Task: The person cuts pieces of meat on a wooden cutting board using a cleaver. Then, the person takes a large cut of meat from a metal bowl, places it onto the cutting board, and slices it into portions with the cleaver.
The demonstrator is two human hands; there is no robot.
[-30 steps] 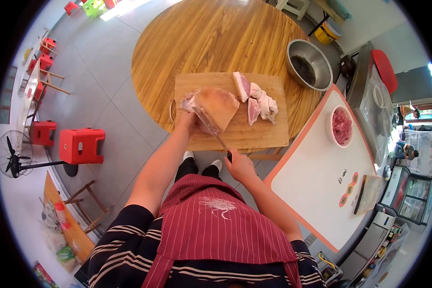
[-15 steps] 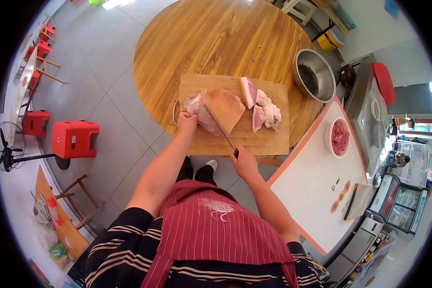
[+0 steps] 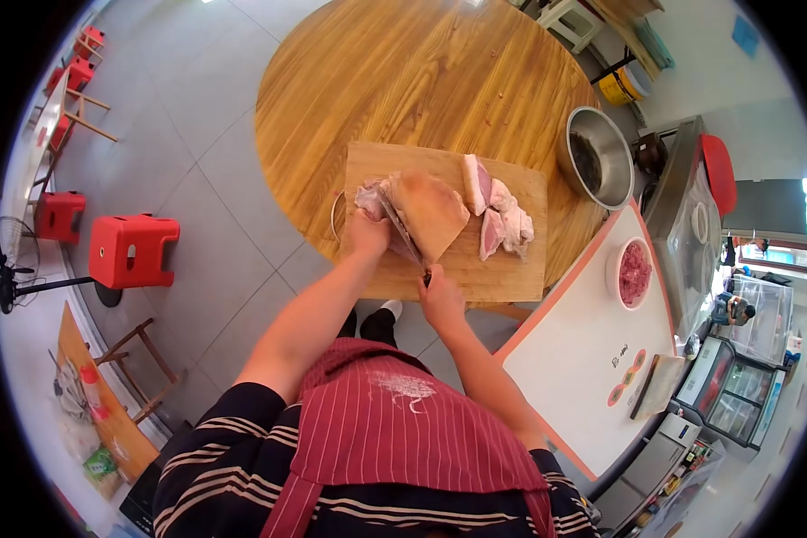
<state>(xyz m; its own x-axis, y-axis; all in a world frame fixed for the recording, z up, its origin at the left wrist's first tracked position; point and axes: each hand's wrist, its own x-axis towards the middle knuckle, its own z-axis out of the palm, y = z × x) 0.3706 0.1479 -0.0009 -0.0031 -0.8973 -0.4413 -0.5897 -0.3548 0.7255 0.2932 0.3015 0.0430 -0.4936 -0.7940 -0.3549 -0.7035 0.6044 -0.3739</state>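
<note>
A large skin-on piece of pork (image 3: pixel 432 208) lies on a wooden cutting board (image 3: pixel 502 285). My right hand (image 3: pixel 442 299) is closed round the dark handle of a knife (image 3: pixel 400 224), whose long blade lies along the left side of the skin. Gripping the pale, fleshy left edge of the pork is my left hand (image 3: pixel 368 235), close beside the blade; its fingertips are partly hidden. Several smaller cut pieces of pork (image 3: pixel 515 224) rest on the board to the right.
The board lies on a round wooden table (image 3: pixel 368 81). A steel bowl (image 3: pixel 620 148) stands at its right edge. On a white table (image 3: pixel 565 359) at right is a bowl of red meat (image 3: pixel 635 272). Red stools (image 3: pixel 130 251) stand on the floor at left. Far right, a person (image 3: pixel 735 309) is visible.
My left hand has moved in nearer the blade along the pork's left edge. My right hand has drawn the knife handle slightly left and toward me. The camera view has shifted slightly.
</note>
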